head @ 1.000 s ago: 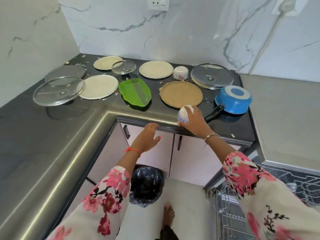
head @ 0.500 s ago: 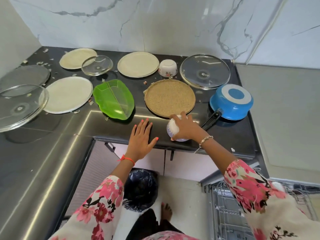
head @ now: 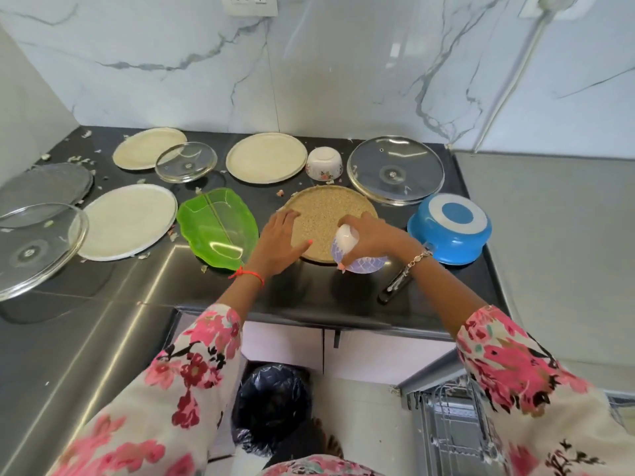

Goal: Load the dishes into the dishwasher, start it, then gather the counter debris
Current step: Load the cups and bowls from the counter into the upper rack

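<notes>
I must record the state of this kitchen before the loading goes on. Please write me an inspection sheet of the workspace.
Surface: dark glossy counter, littered toward the back left.
Job's things: tan plate, three cream plates, green leaf tray, three glass lids; floral bowl and blue pot both upside down.
Clutter: pale scraps.
Grippers: left hand flat on the tan plate's edge; right hand grips a patterned bowl.
Cables: white cable down the wall, top right.
Surroundings: marble wall; dishwasher rack at lower right; bin with black bag.
</notes>
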